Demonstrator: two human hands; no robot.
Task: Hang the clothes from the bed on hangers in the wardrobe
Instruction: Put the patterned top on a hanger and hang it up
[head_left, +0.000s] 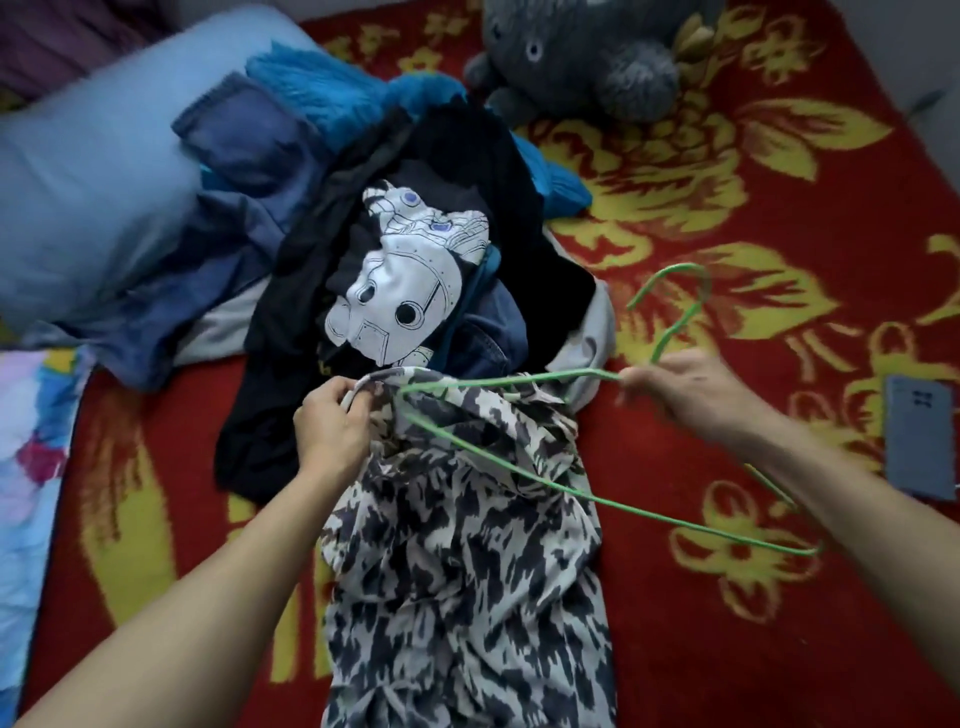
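Along the left edge lies a strip of pale, colourful sheet, and beyond it a big light-blue pillow takes up the far left corner of the bed. Against the pillow slumps a heap of clothes: a folded blue piece, something fuzzy and turquoise, jeans, and on top a black T-shirt with a white robot print. That heap crowds right up to the top of the patterned shirt, a black-and-cream garment stretched down the middle of the red flowered blanket toward the person. The left hand pinches the shirt's collar edge, fingers closed on a fold of cloth and lifting it a little. One pointed end of the green wire hanger is poked into the neck opening just beside that hand; the rest of the wire runs out to the right over the shirt and the blanket. The right hand grips the hanger near the base of its hook, fingers curled around the wire, though the hand is blurred. At the far side, past the heap, sits a grey plush toy. To the right the blanket lies open, with only a flat grey-blue phone-like thing near the right edge, well apart from the hanger.
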